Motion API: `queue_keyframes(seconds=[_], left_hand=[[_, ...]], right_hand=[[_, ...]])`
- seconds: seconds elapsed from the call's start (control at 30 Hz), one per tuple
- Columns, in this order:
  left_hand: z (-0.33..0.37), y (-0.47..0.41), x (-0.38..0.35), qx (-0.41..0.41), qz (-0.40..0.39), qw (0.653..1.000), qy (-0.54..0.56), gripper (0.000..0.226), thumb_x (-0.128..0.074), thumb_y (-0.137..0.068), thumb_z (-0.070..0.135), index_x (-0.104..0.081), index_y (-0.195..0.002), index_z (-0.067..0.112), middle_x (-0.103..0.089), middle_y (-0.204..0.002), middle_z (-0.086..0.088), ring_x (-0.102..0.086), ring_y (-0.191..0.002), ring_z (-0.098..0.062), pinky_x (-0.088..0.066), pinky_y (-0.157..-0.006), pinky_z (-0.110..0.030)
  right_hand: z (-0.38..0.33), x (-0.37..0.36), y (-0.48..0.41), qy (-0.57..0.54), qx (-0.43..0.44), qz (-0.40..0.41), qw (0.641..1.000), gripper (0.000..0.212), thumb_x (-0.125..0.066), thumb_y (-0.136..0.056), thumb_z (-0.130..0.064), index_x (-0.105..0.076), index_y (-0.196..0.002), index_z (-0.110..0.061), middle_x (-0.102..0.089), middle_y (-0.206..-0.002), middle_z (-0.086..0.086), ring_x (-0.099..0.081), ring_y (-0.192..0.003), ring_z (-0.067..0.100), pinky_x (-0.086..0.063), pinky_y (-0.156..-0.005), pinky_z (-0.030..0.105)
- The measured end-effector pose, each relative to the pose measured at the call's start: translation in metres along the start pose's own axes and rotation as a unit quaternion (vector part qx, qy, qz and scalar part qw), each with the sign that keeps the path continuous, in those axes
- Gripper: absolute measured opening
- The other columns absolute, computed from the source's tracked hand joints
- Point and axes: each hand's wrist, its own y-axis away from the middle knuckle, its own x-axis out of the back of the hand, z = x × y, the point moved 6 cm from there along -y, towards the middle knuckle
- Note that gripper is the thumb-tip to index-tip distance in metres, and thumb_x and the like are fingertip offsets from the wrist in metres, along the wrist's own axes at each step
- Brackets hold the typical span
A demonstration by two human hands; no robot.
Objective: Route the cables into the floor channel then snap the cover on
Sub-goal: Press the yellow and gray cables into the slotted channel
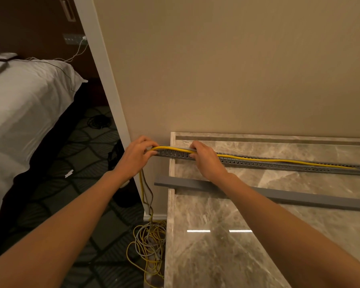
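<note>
At the marble ledge's (227,242) left end, the left hand (136,156) pinches the yellow cable (258,158) while the right hand (204,159) grips the slotted channel (279,166), seating cable; the grey cover (299,198), lying just beside, likely snaps on next.

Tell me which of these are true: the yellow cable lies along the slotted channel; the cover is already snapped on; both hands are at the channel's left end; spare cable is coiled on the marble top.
1. True: the yellow cable runs along the slotted channel.
2. False: the grey cover lies loose on the marble top.
3. True: left hand and right hand work there.
4. False: the spare cable is piled on the floor.
</note>
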Motion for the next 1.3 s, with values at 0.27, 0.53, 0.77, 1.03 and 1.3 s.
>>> queue_keyframes(seconds=[0.27,0.53,0.77,1.03,1.3], left_hand=[[0.000,-0.022,0.011,-0.026,-0.045,0.998,-0.030,0.015,-0.055,-0.092,0.002,-0.067,-0.100,0.000,-0.069,-0.090,-0.020,-0.053,-0.073,-0.016,-0.039,-0.063,-0.019],[-0.004,-0.011,0.006,-0.011,-0.042,0.998,-0.046,0.017,-0.053,-0.094,0.008,-0.066,-0.102,0.003,-0.048,-0.093,-0.003,-0.050,-0.084,-0.018,-0.038,-0.067,-0.020],[0.011,-0.010,0.005,-0.021,-0.048,0.992,-0.118,0.021,-0.052,-0.095,0.014,-0.062,-0.111,0.006,-0.060,-0.104,-0.010,-0.049,-0.083,-0.014,-0.049,-0.075,-0.033],[0.019,-0.017,0.006,-0.044,-0.044,0.988,-0.142,0.012,-0.057,-0.089,-0.001,-0.068,-0.089,-0.003,-0.063,-0.099,-0.018,-0.058,-0.089,-0.029,-0.048,-0.076,-0.035],[0.038,-0.017,-0.007,-0.069,-0.120,0.970,-0.198,0.022,-0.058,-0.092,0.020,-0.064,-0.110,0.008,-0.059,-0.111,-0.008,-0.057,-0.094,-0.021,-0.047,-0.078,-0.031]], right_hand=[[0.003,-0.005,0.000,-0.034,-0.002,-0.005,0.999,0.019,-0.047,-0.096,-0.007,-0.048,-0.115,-0.006,-0.060,-0.121,0.016,-0.055,-0.108,0.029,-0.046,-0.091,0.039],[0.003,-0.004,-0.001,-0.030,0.024,-0.005,0.999,0.007,-0.048,-0.094,-0.001,-0.045,-0.089,-0.005,-0.060,-0.100,0.019,-0.045,-0.081,0.022,-0.038,-0.071,0.036],[0.006,0.001,-0.004,-0.089,0.014,-0.010,0.996,0.011,-0.053,-0.092,-0.002,-0.051,-0.082,-0.004,-0.055,-0.085,0.015,-0.045,-0.079,0.022,-0.032,-0.069,0.029],[0.013,0.001,-0.006,-0.132,-0.018,0.008,0.991,0.008,-0.044,-0.095,0.001,-0.050,-0.097,-0.004,-0.062,-0.104,0.023,-0.056,-0.092,0.033,-0.048,-0.079,0.044],[0.016,0.004,-0.003,-0.142,-0.008,0.036,0.989,0.013,-0.048,-0.093,0.004,-0.060,-0.099,0.004,-0.065,-0.107,0.020,-0.059,-0.097,0.029,-0.046,-0.082,0.032]])
